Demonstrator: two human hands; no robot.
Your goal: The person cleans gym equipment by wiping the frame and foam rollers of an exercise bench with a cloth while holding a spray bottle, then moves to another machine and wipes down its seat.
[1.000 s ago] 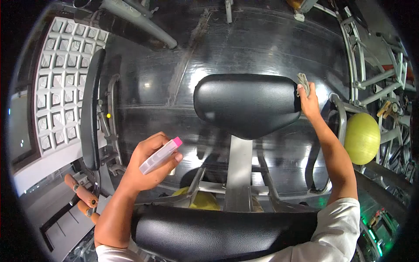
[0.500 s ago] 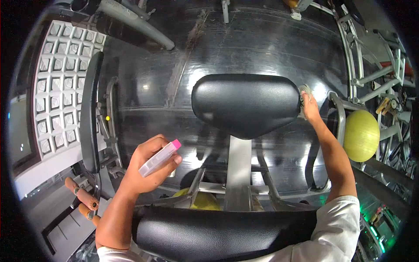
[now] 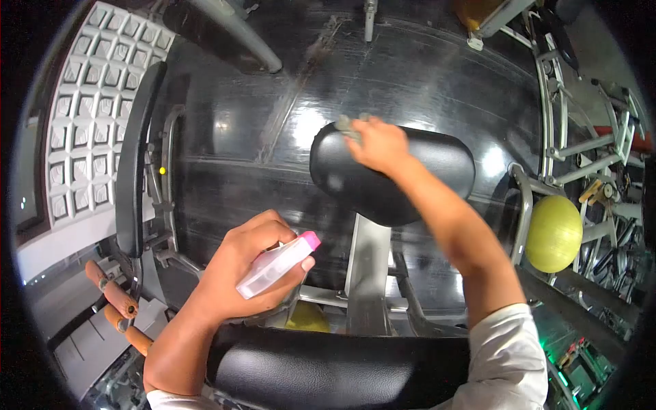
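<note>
My left hand (image 3: 263, 263) is wrapped round a translucent bottle (image 3: 275, 270) with a pink cap, held tilted left of the grey metal post (image 3: 369, 263). My right hand (image 3: 377, 143) presses a greyish cloth (image 3: 347, 127) at the upper left edge of the black padded seat (image 3: 430, 164). Fingers of the right hand are closed on the cloth, which they partly cover. Nearest to me lies a second black pad (image 3: 342, 369).
A yellow-green ball (image 3: 553, 234) rests at the right beside a curved metal frame (image 3: 523, 205). An upright black pad (image 3: 137, 164) stands at the left. Metal gym frames (image 3: 588, 147) fill the right side. A grey tube (image 3: 239, 34) reaches in from the top.
My right hand has moved left with the cloth, from the seat's right end to its upper left edge. My left hand and the bottle have shifted slightly right. The view has shifted a little.
</note>
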